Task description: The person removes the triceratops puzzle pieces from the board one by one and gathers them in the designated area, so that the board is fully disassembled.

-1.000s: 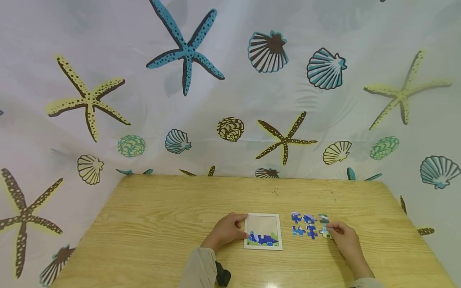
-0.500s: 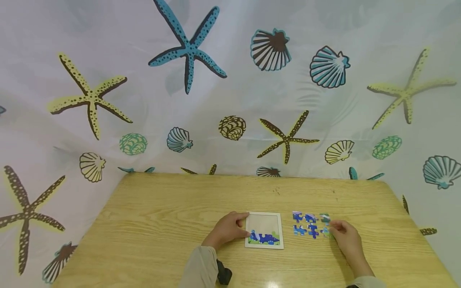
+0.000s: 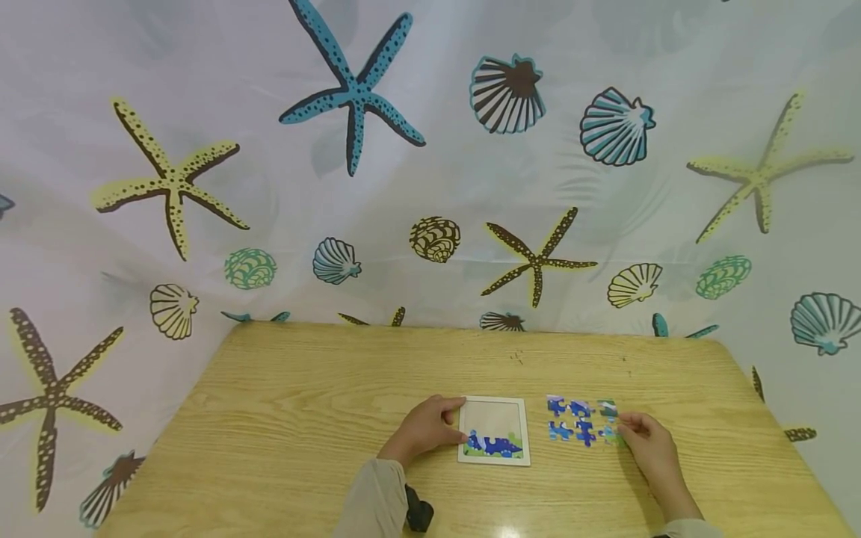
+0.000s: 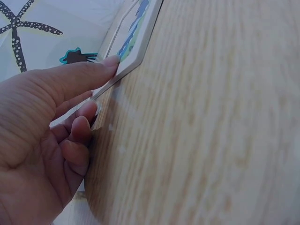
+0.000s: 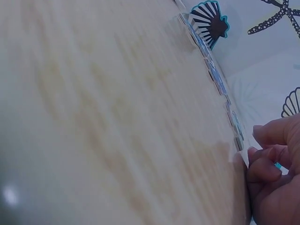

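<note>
My left hand (image 3: 427, 430) holds the left side of a white-rimmed square puzzle tray (image 3: 494, 460), thumb on the rim near the front corner. In the left wrist view, the thumb of the hand (image 4: 51, 108) lies over the tray's corner (image 4: 136, 58), the other fingers curled below it. Blue and green joined pieces (image 3: 494, 446) fill the tray's front part. My right hand (image 3: 651, 447) rests at the right end of the loose jigsaw pieces (image 3: 584, 431), fingertips right beside the pale green-blue piece (image 3: 608, 435). In the right wrist view, its fingers (image 5: 265, 169) curl loosely, with nothing seen in them.
The loose pieces lie in two short rows right of the tray on a wooden table (image 3: 323, 388). A white curtain (image 3: 377, 194) printed with starfish and shells hangs behind and at both sides. A black strap piece (image 3: 418, 510) sits at the left wrist.
The right hand's fingertips have drawn slightly right, off the pale green-blue piece to its edge. The left hand stays on the tray. The head view has shifted a little.
</note>
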A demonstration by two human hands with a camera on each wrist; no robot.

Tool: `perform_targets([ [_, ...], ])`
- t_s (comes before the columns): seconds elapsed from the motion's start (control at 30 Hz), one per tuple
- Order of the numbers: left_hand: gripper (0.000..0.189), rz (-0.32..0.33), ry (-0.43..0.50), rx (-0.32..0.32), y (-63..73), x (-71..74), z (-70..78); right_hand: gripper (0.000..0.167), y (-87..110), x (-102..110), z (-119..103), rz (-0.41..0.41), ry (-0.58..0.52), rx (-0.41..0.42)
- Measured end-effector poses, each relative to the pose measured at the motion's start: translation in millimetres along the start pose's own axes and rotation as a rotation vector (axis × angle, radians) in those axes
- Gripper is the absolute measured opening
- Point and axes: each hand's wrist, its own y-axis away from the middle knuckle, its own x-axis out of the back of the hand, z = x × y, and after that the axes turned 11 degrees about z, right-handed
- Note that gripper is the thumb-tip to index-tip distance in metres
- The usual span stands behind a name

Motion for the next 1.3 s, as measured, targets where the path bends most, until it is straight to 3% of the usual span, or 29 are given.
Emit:
perform_targets([
  [0.3, 0.065, 0.003, -0.003, -0.01, 0.3, 1.1, 0.3, 0.038, 3.3, 0.4, -1.8, 0.008, 0.018, 0.004],
  [0.5, 0.065, 0.005, 0.002, -0.022, 0.7, 1.1, -1.1, 0.037, 8.2, -6.6, -8.3, -0.043, -0.043, 0.013],
  [0.83, 0.065, 0.008, -0.001, -0.016, 1.1, 1.4, 1.0, 0.029, 24.0, -36.8, -28.3, -0.187, -0.262, 0.054],
  [1.3, 0.065, 0.013, -0.016, -0.015, -0.1, 0.8, 0.7, 0.025, 57.9, -95.3, -74.7, -0.358, -0.333, 0.131],
])
